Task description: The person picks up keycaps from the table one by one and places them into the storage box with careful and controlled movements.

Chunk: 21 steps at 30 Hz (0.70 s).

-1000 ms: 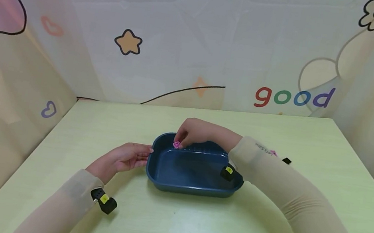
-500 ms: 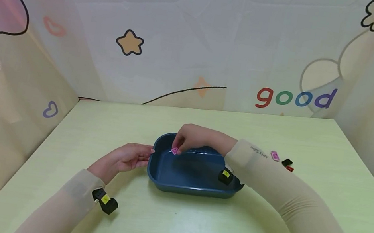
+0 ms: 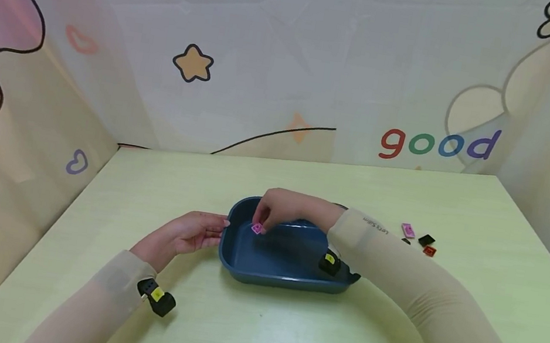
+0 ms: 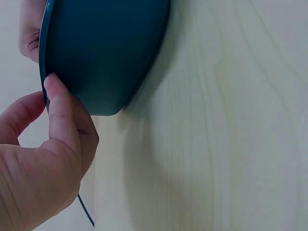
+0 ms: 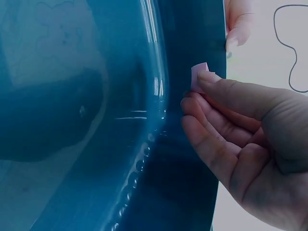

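A dark blue oblong basin (image 3: pixel 285 282) stands on the table. My left hand (image 3: pixel 191 230) pinches its left rim; in the left wrist view the thumb and a finger (image 4: pixel 60 113) lie on either side of the basin wall (image 4: pixel 106 53). My right hand (image 3: pixel 280 207) reaches over the back rim into the basin's left end. Between its thumb and fingertips it pinches a small pink tile-like piece (image 3: pixel 257 229), pale pink in the right wrist view (image 5: pixel 198 77), with the other fingers (image 5: pixel 216 125) bent beneath. My right forearm covers part of the basin's right end.
Right of the basin, beyond my right sleeve (image 3: pixel 398 273), lie several small pieces: a pink one (image 3: pixel 408 230), a black one (image 3: pixel 426 240) and an orange-red one (image 3: pixel 429 251). A patterned cloth (image 3: pixel 269 64) hangs behind the table (image 3: pixel 256 334).
My right hand has sunk lower into the basin with the pink piece. The small pieces on the right show more from behind my sleeve. My left hand stays on the rim.
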### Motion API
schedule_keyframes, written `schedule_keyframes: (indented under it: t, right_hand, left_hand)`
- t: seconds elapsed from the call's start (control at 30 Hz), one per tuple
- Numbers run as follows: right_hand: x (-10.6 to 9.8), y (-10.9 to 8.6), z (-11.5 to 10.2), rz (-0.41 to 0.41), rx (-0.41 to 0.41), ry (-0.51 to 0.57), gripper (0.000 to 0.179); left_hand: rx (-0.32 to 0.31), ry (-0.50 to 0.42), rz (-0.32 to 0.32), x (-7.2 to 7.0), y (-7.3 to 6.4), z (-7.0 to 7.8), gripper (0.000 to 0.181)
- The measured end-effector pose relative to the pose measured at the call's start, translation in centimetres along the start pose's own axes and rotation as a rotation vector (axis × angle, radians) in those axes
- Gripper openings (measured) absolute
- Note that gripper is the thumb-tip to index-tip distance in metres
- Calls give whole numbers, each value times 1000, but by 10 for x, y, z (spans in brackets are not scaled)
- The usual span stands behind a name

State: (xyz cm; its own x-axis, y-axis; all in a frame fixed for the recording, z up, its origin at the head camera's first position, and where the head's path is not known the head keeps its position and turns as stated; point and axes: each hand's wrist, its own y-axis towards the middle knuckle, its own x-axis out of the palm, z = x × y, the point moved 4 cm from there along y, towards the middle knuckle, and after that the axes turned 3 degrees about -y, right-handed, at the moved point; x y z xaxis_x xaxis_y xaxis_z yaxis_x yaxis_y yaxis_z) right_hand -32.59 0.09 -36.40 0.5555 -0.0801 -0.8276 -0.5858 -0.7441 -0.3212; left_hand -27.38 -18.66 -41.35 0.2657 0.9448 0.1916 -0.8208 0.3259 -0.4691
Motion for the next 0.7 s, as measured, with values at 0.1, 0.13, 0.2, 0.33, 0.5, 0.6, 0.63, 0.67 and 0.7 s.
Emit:
schedule_keyframes:
  t: [0.1,0.13,0.2,0.33,0.5,0.6,0.63,0.67,0.7]
  right_hand:
    - [3,2,2,-8,-4,3,22]
    - [4,3,2,-9,-9,0,21]
    - [5,5,3,-11,-19,-1,21]
    - [8,7,3,-24,-30,-6,20]
    - [11,9,2,-51,-20,12,18]
    - [12,10,2,-62,-17,22,17]
    - [13,11,2,-65,-17,20,17]
    - [13,12,3,-67,-16,19,17]
    - [14,12,4,-67,-14,16,17]
  left_hand:
    - [-9,2,11,0,0,0,21]
    - [-11,1,14,0,0,0,21]
    - [-13,4,17,0,0,-1,23]
    - [-18,5,13,1,-1,0,27]
    - [-22,1,9,2,-1,0,25]
    - [-20,1,9,1,-1,0,26]
    - [-20,3,10,1,-1,0,26]
    - [-19,5,9,1,0,0,27]
    - [-15,6,3,1,0,0,27]
